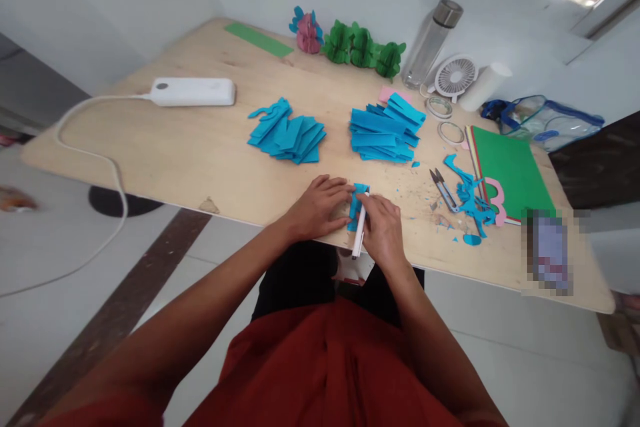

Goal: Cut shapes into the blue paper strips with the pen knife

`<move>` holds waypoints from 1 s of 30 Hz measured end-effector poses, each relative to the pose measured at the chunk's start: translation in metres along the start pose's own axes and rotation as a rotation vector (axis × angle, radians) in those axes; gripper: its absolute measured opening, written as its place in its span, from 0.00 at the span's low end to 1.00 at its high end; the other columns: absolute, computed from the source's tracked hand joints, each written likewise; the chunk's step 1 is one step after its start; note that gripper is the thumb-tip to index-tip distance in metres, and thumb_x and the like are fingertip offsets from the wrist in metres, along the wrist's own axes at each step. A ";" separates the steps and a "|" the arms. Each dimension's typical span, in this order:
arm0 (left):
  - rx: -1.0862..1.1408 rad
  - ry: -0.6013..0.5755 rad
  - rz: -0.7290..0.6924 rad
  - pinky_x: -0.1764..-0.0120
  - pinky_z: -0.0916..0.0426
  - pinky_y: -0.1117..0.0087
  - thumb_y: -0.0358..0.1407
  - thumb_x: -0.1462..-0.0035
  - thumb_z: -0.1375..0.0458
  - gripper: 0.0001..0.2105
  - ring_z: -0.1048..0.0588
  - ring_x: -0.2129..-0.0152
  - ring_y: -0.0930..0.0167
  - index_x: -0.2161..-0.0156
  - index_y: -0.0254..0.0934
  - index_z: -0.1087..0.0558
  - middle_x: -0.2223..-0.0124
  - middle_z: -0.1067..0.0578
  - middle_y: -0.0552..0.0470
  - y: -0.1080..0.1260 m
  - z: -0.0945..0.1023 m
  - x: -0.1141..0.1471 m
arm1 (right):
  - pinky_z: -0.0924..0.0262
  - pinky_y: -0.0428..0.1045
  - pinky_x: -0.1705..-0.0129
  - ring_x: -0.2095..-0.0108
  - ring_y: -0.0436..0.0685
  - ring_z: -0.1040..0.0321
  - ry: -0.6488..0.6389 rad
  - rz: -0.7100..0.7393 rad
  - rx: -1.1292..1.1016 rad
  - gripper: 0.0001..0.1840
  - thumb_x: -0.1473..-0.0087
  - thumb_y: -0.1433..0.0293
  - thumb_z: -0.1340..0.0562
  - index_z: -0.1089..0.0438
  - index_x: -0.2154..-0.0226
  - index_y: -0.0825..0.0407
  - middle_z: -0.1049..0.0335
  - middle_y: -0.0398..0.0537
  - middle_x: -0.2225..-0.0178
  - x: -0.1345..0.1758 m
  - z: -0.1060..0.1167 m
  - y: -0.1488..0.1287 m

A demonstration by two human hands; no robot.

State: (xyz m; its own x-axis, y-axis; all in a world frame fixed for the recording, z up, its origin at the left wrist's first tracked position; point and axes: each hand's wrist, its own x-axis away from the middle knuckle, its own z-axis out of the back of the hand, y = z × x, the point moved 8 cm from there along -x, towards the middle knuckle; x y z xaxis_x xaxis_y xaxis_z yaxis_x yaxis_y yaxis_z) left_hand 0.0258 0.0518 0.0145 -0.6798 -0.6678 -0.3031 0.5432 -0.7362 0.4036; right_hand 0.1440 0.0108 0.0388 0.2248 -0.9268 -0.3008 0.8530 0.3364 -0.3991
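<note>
A small strip of blue paper (358,205) lies near the table's front edge between my two hands. My left hand (323,207) rests flat, fingers stretched out, with its fingertips at the strip's left edge. My right hand (384,223) is closed around a white pen (361,227), whose upper end sits over the paper; whether it touches cannot be made out. Beyond my hands lie one pile of folded blue paper pieces (290,137) on the left and another pile of blue strips (383,130) on the right.
Thread snips (444,190) lie beside blue paper scraps (473,197) and a green sheet (515,170). Tape rolls (451,133), a small fan (455,77) and a bottle (431,47) stand behind. A white power strip (193,91) is at left; green paper figures (361,47) line the back.
</note>
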 end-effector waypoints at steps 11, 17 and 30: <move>0.001 -0.012 0.014 0.36 0.50 0.52 0.42 0.41 0.43 0.17 0.35 0.40 0.59 0.49 0.39 0.29 0.40 0.28 0.47 0.000 0.001 0.000 | 0.43 0.57 0.47 0.47 0.62 0.35 0.019 -0.045 -0.064 0.23 0.42 0.78 0.46 0.31 0.46 0.50 0.26 0.53 0.51 -0.001 0.002 0.005; 0.010 -0.007 0.012 0.36 0.49 0.51 0.42 0.41 0.43 0.19 0.35 0.40 0.58 0.47 0.38 0.31 0.40 0.29 0.46 0.002 0.002 -0.001 | 0.42 0.57 0.47 0.47 0.61 0.34 0.024 -0.043 -0.055 0.24 0.44 0.79 0.45 0.31 0.46 0.49 0.25 0.53 0.52 -0.002 0.002 0.005; 0.022 -0.023 0.018 0.36 0.50 0.51 0.43 0.41 0.44 0.19 0.35 0.40 0.58 0.47 0.39 0.30 0.40 0.28 0.46 0.003 0.003 0.000 | 0.41 0.58 0.47 0.48 0.62 0.33 0.027 -0.025 -0.053 0.23 0.44 0.78 0.45 0.30 0.47 0.51 0.26 0.54 0.52 -0.002 0.003 0.006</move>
State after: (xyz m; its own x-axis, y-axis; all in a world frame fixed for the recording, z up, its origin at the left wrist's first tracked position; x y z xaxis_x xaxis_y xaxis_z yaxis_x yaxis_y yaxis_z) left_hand 0.0262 0.0499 0.0182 -0.6812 -0.6781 -0.2759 0.5445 -0.7212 0.4282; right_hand 0.1501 0.0138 0.0397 0.1907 -0.9303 -0.3132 0.8317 0.3226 -0.4519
